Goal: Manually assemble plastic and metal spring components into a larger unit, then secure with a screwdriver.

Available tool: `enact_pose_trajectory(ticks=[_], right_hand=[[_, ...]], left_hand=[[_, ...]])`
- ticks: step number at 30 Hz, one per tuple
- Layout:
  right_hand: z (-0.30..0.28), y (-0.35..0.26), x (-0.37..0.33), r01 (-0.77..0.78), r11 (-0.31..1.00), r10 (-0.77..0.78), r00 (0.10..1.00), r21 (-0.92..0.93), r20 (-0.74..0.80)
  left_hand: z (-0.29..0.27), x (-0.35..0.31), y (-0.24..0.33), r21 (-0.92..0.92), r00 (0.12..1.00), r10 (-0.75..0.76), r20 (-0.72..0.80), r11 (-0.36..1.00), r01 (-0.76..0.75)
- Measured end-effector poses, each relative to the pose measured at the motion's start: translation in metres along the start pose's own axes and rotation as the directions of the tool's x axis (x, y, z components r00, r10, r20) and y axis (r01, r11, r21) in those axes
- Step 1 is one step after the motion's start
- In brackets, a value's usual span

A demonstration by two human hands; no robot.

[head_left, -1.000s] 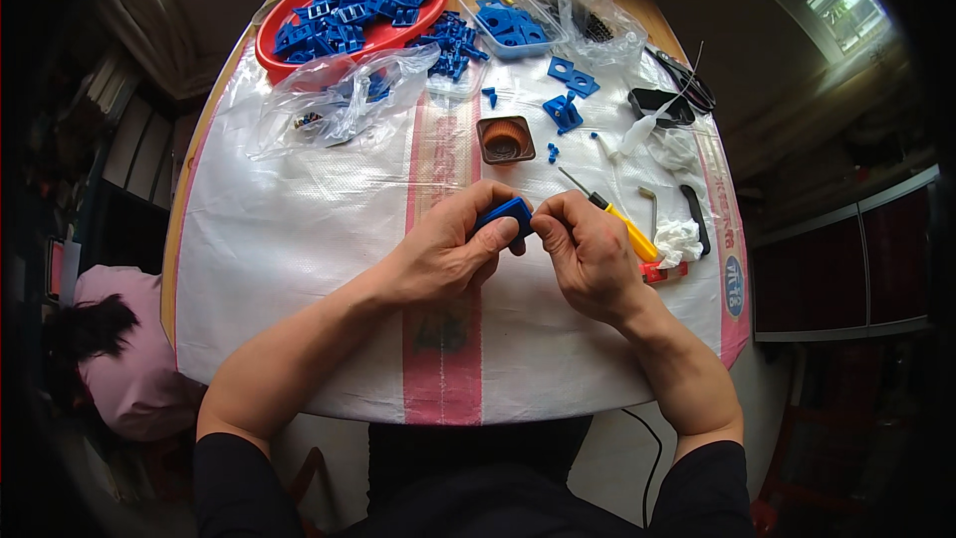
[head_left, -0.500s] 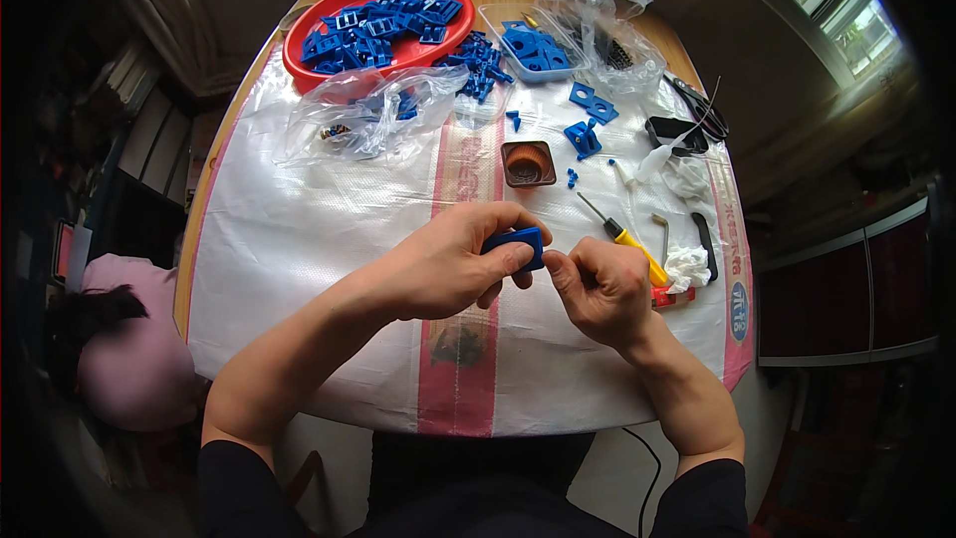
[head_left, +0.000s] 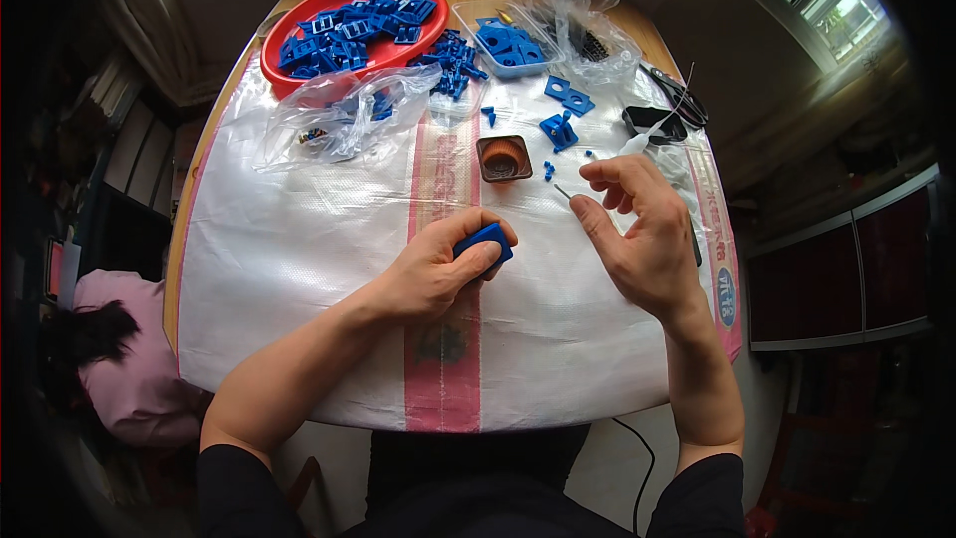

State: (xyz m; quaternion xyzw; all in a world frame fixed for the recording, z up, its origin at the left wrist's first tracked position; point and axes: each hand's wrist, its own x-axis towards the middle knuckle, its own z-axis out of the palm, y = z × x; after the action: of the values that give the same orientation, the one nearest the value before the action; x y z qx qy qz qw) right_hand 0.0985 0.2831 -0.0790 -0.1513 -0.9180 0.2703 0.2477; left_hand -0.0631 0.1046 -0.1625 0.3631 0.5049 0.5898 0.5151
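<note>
My left hand (head_left: 438, 269) is closed around a small blue plastic part (head_left: 485, 244), with the thumb pressed on its face. The fingers hide much of that part. Farther right and higher, my right hand (head_left: 647, 229) has thumb and fingers apart, with nothing between them. Beneath it lies a screwdriver, of which only the thin metal shaft (head_left: 563, 192) shows past the thumb. Tiny blue pieces (head_left: 549, 171) lie just left of its fingertips. A brown square cup (head_left: 505, 158) stands beyond the left hand, near a blue assembly (head_left: 560, 132).
At the back are a red basin (head_left: 269, 65) heaped with blue parts, a clear tub (head_left: 538, 68) of flat blue plates and clear plastic bags (head_left: 373, 134). A black tray (head_left: 669, 126) sits at the right. A person in pink (head_left: 139, 359) is at the left.
My right hand has left the blue part and moved right and away from me, its fingers opening. My left hand still holds the part. The whole view has shifted slightly.
</note>
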Motion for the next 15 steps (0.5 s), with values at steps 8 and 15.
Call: enact_pose_trajectory(ticks=[8, 15], right_hand=[[0.049, 0.047, 0.058, 0.357, 0.926, -0.326, 0.919, -0.123, 0.221], [0.046, 0.037, 0.044, 0.233, 0.97, -0.205, 0.935, -0.067, 0.29]], left_hand=[[0.011, -0.004, 0.011, -0.028, 1.0, -0.014, -0.006, 1.0, 0.013], [-0.004, -0.004, -0.004, -0.004, 0.988, 0.149, -0.026, 0.989, -0.15]])
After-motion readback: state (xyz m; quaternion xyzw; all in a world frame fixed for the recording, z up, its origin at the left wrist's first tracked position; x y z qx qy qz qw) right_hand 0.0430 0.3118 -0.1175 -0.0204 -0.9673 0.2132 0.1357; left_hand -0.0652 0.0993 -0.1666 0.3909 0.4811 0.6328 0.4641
